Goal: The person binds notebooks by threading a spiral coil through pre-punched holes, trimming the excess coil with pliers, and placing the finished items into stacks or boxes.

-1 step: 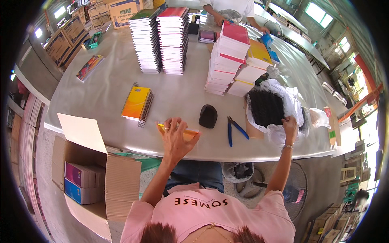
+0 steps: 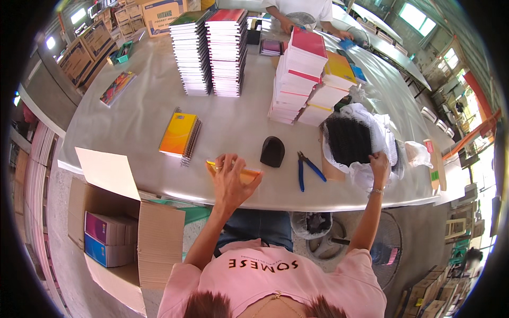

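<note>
At the ten-to-eleven o'clock from your left hand lie the yellow-orange notebooks (image 2: 179, 132), their wire spirals exposed; those loops look likely to snag, so the plain cover side is the safer hold. Your left hand (image 2: 228, 183) is clamped across an orange notebook (image 2: 247, 175) near the table's front edge, fingers over its far side, thumb toward three o'clock. It should be light and fairly firm, but a smooth cover may slip; opposite edges give the best hold. A black block (image 2: 272, 152) sits at two o'clock from that hand, with blue-handled pliers (image 2: 301, 176) farther off at three. At ten o'clock from your right hand (image 2: 380, 167) are black coils (image 2: 347, 138), probably light, springy and easily bent or tangled; take them by an end. Your right fingertips touch the bundle's near edge, inside white plastic (image 2: 393, 148); whether they pinch a coil, you cannot tell.
</note>
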A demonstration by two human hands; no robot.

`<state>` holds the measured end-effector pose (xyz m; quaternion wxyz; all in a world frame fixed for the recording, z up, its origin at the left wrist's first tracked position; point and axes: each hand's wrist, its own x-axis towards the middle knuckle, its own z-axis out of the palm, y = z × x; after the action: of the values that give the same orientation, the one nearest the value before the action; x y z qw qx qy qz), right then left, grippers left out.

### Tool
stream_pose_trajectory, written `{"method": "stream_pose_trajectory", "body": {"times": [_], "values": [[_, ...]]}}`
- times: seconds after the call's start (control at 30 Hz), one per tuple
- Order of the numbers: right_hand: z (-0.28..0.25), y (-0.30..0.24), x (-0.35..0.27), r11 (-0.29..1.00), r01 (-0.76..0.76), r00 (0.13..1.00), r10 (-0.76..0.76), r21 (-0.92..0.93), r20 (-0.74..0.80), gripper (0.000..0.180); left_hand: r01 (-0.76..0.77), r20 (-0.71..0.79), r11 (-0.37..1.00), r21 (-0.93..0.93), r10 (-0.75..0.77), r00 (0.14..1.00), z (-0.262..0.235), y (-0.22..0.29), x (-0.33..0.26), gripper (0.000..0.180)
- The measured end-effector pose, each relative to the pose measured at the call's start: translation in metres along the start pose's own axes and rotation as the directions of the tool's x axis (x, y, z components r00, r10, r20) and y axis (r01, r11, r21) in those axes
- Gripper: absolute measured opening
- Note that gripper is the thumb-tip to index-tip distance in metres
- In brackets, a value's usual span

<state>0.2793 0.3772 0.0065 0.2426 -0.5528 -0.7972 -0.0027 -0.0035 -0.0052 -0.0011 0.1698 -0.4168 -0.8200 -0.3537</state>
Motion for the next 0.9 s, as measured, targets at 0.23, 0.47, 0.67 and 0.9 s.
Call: {"method": "stream_pose_trajectory", "body": {"times": [0.23,0.47,0.67,0.9], "values": [[0.011,0.013,0.003,0.994,0.043,0.999,-0.041,0.102,-0.022,0.022,0.039,0.006,0.999,-0.015,-0.039,0.999,0.000,0.006,0.002,0.038],[0.010,0.008,-0.002,0.969,-0.076,0.992,0.096,0.234,-0.079,0.026,0.022,-0.020,1.000,-0.018,-0.023,1.000,0.004,0.006,-0.004,0.037],[-0.008,0.002,-0.008,0.760,-0.024,0.977,0.156,0.650,-0.146,0.022,0.031,0.006,0.999,-0.029,-0.030,1.000,0.005,0.011,0.001,0.035],[-0.055,-0.106,-0.061,-0.106,-0.118,0.993,-0.019,0.987,0.116,0.025,0.047,0.000,0.998,-0.038,-0.047,0.999,0.006,0.003,-0.003,0.032]]}}
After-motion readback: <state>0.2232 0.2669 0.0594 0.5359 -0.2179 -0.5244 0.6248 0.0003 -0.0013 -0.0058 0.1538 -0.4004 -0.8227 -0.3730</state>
